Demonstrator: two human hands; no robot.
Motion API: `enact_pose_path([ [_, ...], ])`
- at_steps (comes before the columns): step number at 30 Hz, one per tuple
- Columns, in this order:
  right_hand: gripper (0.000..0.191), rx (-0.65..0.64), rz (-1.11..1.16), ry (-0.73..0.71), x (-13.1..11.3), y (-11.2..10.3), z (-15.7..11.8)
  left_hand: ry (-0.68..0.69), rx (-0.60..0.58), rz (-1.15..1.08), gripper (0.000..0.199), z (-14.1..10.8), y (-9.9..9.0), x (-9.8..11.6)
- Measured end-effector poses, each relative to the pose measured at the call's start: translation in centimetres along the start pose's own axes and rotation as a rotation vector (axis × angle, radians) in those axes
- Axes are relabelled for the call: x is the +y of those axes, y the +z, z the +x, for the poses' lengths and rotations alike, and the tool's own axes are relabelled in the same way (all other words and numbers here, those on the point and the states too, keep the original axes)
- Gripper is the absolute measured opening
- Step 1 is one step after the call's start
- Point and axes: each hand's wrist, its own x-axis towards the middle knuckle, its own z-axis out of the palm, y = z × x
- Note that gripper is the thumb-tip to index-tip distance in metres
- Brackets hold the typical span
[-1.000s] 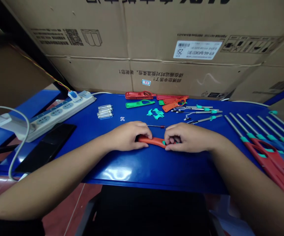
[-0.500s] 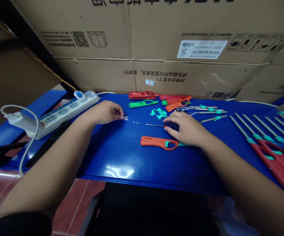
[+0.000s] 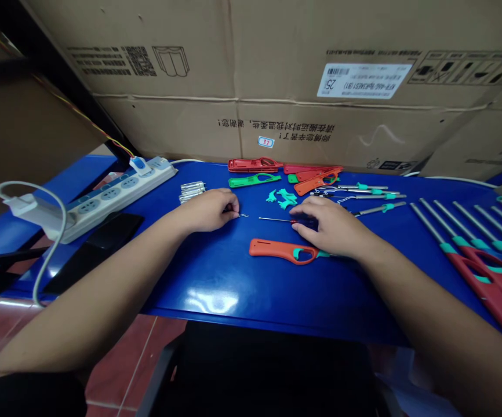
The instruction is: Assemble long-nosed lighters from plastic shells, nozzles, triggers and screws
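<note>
My left hand [image 3: 220, 209] is closed in a pinch at the small metal pieces [image 3: 243, 215] on the blue table; whatever its fingertips hold is too small to make out. My right hand [image 3: 323, 223] is curled around the dark red handle of a screwdriver [image 3: 276, 219], whose shaft points left along the tabletop. In front of it lies an orange lighter [image 3: 277, 250] with a teal trigger. Small teal parts [image 3: 286, 198] rest behind the screwdriver. Several silver cylinders [image 3: 191, 191] lie behind my left hand.
Red, orange and green shells [image 3: 254, 180] lie along the back, near metal rods [image 3: 375, 196] with wires. Finished-looking red lighters [image 3: 490, 278] fill the right side. A white power strip [image 3: 118, 197] stands at left, beside a black object [image 3: 98, 243]. A cardboard box [image 3: 277, 81] walls the back.
My left hand has moved right, from the small clear pieces to the tiny metal ones, uncovering the silver cylinders. My right hand stays at the screwdriver. The view has shifted slightly.
</note>
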Motion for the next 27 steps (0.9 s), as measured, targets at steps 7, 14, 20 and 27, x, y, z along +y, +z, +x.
enact_pose_path([
  [7,0.027,0.093,-0.037,-0.023,-0.5,-0.4,0.0,-0.06,0.139,-0.022,0.014,0.1,-0.1,0.9],
  [14,0.023,0.267,0.158,-0.249,-4.3,-0.1,-0.4,0.099,0.148,-0.383,0.019,-1.2,1.0,6.3],
  [20,0.006,0.305,0.305,-0.296,-5.6,0.9,-0.5,0.083,-0.015,-0.812,0.025,-1.7,1.6,7.6],
  [27,0.005,0.516,0.383,-0.328,-5.6,0.7,-0.3,0.109,0.024,-0.976,0.027,-1.7,0.9,7.4],
])
